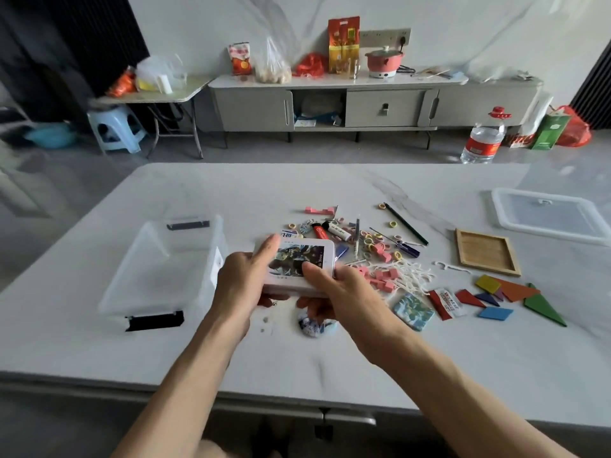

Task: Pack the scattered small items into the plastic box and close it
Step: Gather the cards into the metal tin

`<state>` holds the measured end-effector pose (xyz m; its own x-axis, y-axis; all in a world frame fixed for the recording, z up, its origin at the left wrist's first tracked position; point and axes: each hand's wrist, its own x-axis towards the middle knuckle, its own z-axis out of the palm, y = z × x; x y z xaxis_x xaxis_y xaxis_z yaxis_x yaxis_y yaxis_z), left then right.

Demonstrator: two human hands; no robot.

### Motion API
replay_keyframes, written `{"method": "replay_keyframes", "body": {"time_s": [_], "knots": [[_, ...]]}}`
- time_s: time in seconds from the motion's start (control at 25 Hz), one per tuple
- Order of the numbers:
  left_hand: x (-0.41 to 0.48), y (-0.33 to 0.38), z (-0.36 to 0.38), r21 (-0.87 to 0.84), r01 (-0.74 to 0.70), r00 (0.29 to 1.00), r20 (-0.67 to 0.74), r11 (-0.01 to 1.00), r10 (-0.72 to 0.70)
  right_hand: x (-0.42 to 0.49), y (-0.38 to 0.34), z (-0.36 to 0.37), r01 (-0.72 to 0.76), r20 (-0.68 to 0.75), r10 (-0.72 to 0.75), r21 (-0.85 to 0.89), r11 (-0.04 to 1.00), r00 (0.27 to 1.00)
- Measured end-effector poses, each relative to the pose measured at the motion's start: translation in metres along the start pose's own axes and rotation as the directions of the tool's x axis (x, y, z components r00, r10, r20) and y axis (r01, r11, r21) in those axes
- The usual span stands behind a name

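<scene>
Clear plastic box (pixel 158 269) stands open at left. Just right of it, left hand (pixel 244 282) and right hand (pixel 334 292) grip a white flat picture-printed case (pixel 297 262), thumbs on top, fingers curled beneath (lettering too blurred to read). Scattered small items (pixel 373 246) lie beyond. Translucent plastic lid (pixel 549 214) rests far right.
</scene>
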<state>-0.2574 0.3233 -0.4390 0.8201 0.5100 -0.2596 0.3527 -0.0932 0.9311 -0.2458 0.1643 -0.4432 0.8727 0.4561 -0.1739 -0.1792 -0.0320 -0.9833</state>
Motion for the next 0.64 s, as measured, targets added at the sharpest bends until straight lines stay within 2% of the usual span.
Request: {"method": "replay_keyframes", "body": {"time_s": [0.12,0.2,0.28,0.44,0.52,0.56,0.64], "knots": [[-0.013,0.021,-0.043,-0.050,0.029,0.993,0.116,0.998,-0.023,-0.004,-0.022,0.018,-0.011,0.139,0.015,-0.032,0.999,0.990],[-0.016,0.024,-0.066,0.019,-0.011,0.996,0.087,1.000,0.009,-0.002,-0.031,0.035,-0.075,0.219,0.070,0.014,0.997,0.973],[-0.016,0.021,-0.085,0.067,-0.031,0.999,0.024,0.997,0.029,0.004,-0.039,0.054,-0.133,0.185,0.127,0.020,0.991,0.975],[-0.001,0.009,-0.124,0.058,-0.008,1.000,0.003,0.998,0.008,0.032,-0.046,0.096,-0.147,0.128,0.147,-0.014,0.989,0.981],[0.023,0.003,-0.148,0.047,-0.021,0.996,-0.084,0.999,0.025,0.054,-0.048,0.119,-0.157,0.122,0.164,-0.067,0.985,0.979],[0.038,-0.002,-0.161,0.101,-0.017,0.985,-0.167,0.995,0.034,0.067,-0.048,0.131,-0.175,0.106,0.183,-0.081,0.981,0.977],[0.068,-0.019,-0.187,0.379,0.052,0.942,-0.325,0.924,0.080,0.095,-0.052,0.147,-0.225,0.039,0.226,-0.047,0.973,0.973]]}}
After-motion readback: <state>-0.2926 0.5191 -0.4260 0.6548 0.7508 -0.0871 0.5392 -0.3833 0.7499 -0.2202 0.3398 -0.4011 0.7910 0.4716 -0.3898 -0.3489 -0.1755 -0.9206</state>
